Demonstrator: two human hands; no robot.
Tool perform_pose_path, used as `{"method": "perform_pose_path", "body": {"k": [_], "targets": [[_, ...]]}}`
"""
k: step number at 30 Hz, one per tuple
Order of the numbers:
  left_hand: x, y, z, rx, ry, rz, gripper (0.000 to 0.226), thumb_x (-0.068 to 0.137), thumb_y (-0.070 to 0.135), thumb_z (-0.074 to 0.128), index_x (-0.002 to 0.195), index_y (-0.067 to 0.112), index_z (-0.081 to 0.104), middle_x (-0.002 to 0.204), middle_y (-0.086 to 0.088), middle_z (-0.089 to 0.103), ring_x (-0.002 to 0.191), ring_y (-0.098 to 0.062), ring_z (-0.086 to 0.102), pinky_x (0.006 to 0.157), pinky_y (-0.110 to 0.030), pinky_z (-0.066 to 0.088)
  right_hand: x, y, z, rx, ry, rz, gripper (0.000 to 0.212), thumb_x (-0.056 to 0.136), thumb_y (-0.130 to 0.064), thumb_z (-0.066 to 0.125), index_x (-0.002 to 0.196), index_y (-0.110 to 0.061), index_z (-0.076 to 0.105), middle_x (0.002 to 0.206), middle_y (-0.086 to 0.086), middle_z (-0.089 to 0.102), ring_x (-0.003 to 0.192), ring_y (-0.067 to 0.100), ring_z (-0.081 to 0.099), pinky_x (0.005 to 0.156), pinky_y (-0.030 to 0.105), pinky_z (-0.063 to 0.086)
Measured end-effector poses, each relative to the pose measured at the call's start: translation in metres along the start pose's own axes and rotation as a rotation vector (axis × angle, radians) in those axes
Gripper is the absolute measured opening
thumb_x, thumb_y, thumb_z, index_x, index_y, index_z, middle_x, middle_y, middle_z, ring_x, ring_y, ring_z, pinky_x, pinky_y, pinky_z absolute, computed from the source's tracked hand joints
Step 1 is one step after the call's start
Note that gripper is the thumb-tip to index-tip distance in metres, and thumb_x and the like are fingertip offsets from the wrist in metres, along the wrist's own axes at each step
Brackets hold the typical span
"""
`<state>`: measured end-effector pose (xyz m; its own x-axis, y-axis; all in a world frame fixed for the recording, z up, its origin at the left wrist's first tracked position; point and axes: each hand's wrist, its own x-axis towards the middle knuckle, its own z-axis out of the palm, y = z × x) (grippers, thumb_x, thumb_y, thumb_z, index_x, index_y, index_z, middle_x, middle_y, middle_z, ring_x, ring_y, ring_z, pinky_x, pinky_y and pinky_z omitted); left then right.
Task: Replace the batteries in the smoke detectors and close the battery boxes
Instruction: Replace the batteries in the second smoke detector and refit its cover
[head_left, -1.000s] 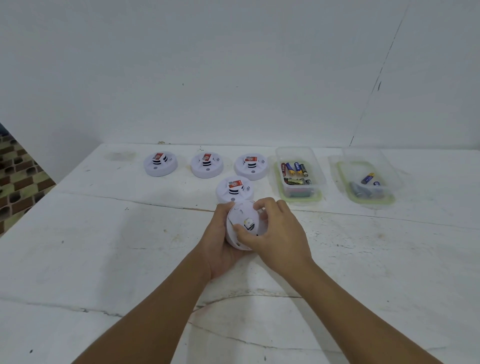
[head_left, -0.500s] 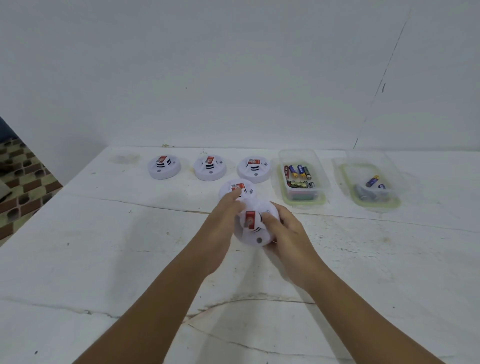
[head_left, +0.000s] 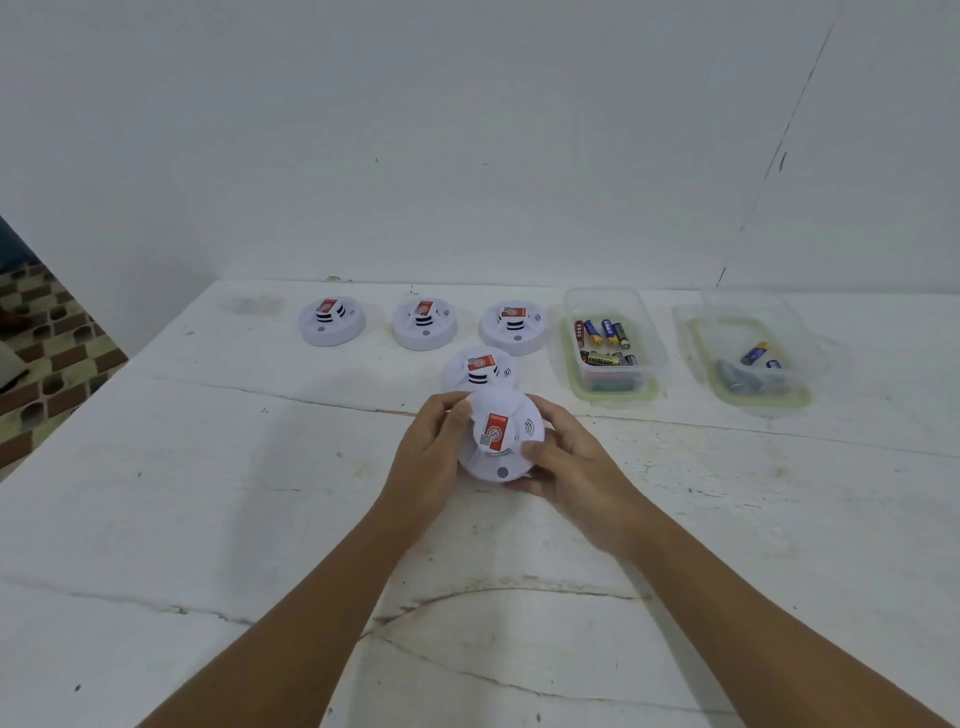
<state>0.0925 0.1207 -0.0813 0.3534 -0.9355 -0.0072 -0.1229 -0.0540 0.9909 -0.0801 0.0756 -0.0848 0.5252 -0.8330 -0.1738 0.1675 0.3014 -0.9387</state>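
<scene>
Fingers of the left hand and right hand curl round the rim of the white smoke detector, held just above the table at frame centre. It looks light, rigid and smooth; gripping the rim seems safest.

Both the left hand and the right hand grip a round white plastic smoke detector with a red label over the white bench, four similar detectors and two clear battery boxes lying beyond them.
</scene>
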Motion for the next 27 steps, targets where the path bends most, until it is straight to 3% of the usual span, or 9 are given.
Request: {"method": "perform_pose_path", "body": {"k": [4, 10, 14, 17, 20, 23, 27], "targets": [[-0.007, -0.005, 0.005, 0.047, 0.038, 0.038, 0.024, 0.109, 0.036, 0.048, 0.124, 0.025, 0.064, 0.113, 0.013, 0.072, 0.103, 0.005, 0.066, 0.077, -0.008, 0.049, -0.001, 0.003, 0.000, 0.019, 0.016, -0.039, 0.047, 0.106, 0.001, 0.048, 0.147, -0.019, 0.050, 0.129, 0.008, 0.072, 0.117, 0.030, 0.071, 0.089, 0.042, 0.061], [-0.008, -0.008, 0.006, 0.150, 0.008, 0.066, 0.028, 0.112, 0.034, 0.041, 0.132, 0.030, 0.060, 0.120, 0.021, 0.068, 0.109, 0.012, 0.060, 0.082, -0.003, 0.044, -0.003, 0.010, -0.002, -0.025, 0.046, -0.051, 0.063, 0.105, 0.004, 0.046, 0.160, -0.025, 0.036, 0.142, -0.003, 0.064, 0.126, 0.022, 0.066, 0.099, 0.043, 0.058], [-0.010, -0.011, 0.005, 0.175, 0.019, 0.079, 0.029, 0.111, 0.036, 0.041, 0.133, 0.032, 0.059, 0.119, 0.023, 0.068, 0.108, 0.013, 0.060, 0.082, -0.004, 0.045, -0.009, 0.014, -0.001, -0.298, 0.073, -0.085, 0.090, 0.091, -0.008, 0.067, 0.164, -0.033, 0.023, 0.145, -0.013, 0.061, 0.127, 0.011, 0.064, 0.110, 0.047, 0.051], [-0.011, -0.015, 0.005, 0.184, 0.029, 0.085, 0.031, 0.111, 0.037, 0.041, 0.135, 0.029, 0.059, 0.120, 0.020, 0.068, 0.109, 0.011, 0.060, 0.082, -0.006, 0.046, -0.010, 0.014, -0.002, -0.337, 0.086, -0.089, 0.100, 0.082, -0.020, 0.078, 0.164, -0.036, 0.024, 0.141, -0.012, 0.064, 0.120, 0.016, 0.068, 0.107, 0.046, 0.054], [-0.011, -0.016, 0.005, 0.185, 0.036, 0.103, 0.032, 0.111, 0.037, 0.042, 0.137, 0.029, 0.059, 0.123, 0.021, 0.067, 0.112, 0.013, 0.058, 0.084, -0.006, 0.047, -0.010, 0.015, -0.003, -0.345, 0.101, -0.118, 0.095, 0.083, -0.018, 0.080, 0.161, -0.036, 0.030, 0.135, -0.008, 0.066, 0.114, 0.021, 0.071, 0.103, 0.045, 0.056], [-0.012, -0.014, 0.004, 0.173, 0.015, 0.122, 0.037, 0.111, 0.037, 0.042, 0.144, 0.030, 0.057, 0.130, 0.019, 0.065, 0.119, 0.017, 0.053, 0.089, -0.001, 0.044, -0.008, 0.018, -0.004, -0.346, 0.114, -0.126, 0.081, 0.084, -0.008, 0.082, 0.145, -0.042, 0.041, 0.130, 0.001, 0.065, 0.110, 0.020, 0.072, 0.100, 0.045, 0.059], [-0.013, -0.014, 0.003, 0.169, -0.014, 0.135, 0.040, 0.110, 0.039, 0.042, 0.148, 0.032, 0.055, 0.140, 0.019, 0.061, 0.126, 0.015, 0.051, 0.096, -0.003, 0.044, -0.008, 0.018, -0.007, -0.355, 0.117, -0.104, 0.077, 0.080, -0.012, 0.084, 0.136, -0.041, 0.042, 0.127, 0.006, 0.065, 0.107, 0.022, 0.073, 0.097, 0.050, 0.060]]}}
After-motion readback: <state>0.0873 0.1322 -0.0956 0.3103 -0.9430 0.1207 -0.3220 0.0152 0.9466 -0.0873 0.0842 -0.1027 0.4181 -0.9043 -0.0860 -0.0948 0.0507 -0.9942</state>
